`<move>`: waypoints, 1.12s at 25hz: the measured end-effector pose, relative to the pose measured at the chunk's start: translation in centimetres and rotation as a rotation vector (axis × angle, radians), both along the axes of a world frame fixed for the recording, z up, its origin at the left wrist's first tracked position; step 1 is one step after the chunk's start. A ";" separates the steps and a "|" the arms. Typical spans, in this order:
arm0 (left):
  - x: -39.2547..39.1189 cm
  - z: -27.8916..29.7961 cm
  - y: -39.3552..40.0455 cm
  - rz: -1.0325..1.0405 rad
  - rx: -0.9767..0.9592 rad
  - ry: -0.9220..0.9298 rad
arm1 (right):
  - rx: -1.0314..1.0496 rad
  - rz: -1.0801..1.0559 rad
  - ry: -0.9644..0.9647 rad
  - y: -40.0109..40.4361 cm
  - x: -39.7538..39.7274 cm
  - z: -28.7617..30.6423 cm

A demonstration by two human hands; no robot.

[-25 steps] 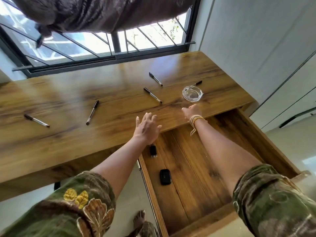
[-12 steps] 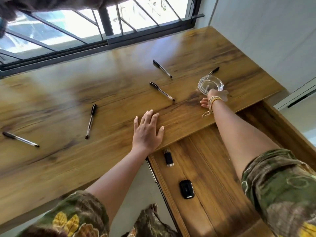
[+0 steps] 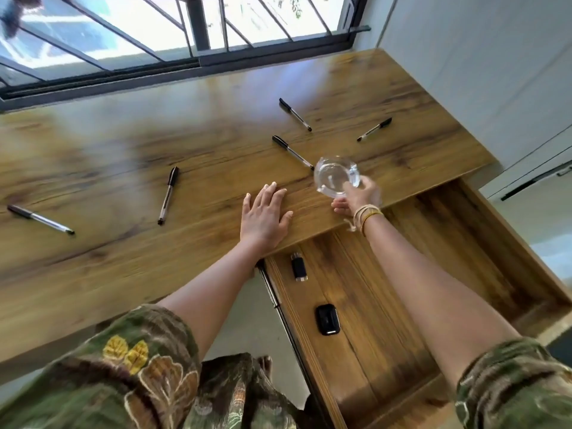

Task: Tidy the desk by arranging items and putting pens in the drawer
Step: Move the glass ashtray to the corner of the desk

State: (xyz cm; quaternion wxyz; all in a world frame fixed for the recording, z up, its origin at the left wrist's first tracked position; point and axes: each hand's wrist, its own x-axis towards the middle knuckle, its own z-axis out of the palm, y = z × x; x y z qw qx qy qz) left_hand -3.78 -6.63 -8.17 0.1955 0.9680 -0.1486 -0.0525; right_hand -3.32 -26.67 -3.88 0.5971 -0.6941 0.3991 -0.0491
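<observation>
Desk [image 3: 108, 274]: fills the left and middle of the frame, window [image 3: 185, 32] along its far edge at the top.
Drawer [image 3: 464, 274]: pulled out at lower right, below the desk's near edge.
In the drawer: small stick-shaped item [image 3: 299, 267] near the desk edge; rounded case [image 3: 327, 319] below it.
Pens on the desk: far-left pen [image 3: 40, 219]; left-centre pen [image 3: 168, 195]; middle pen [image 3: 292, 152]; upper pen [image 3: 295, 114]; right pen [image 3: 374, 129].
Glass dish [image 3: 335, 174]: right of centre, at the middle pen's lower tip.
Left hand [image 3: 264, 216]: flat on the desk's near edge.
Right hand [image 3: 359, 196]: at the dish's lower right rim.
</observation>
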 end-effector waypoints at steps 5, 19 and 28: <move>-1.6 5.1 1.1 0.490 -1.037 0.596 | -0.006 0.406 -0.025 6.9 -5.9 2.5; -7.7 6.0 26.5 0.969 -1.139 0.243 | 0.022 0.992 0.062 33.6 -4.1 3.0; -4.0 5.0 45.7 1.168 -1.072 0.161 | -0.102 1.145 0.051 54.2 0.7 1.9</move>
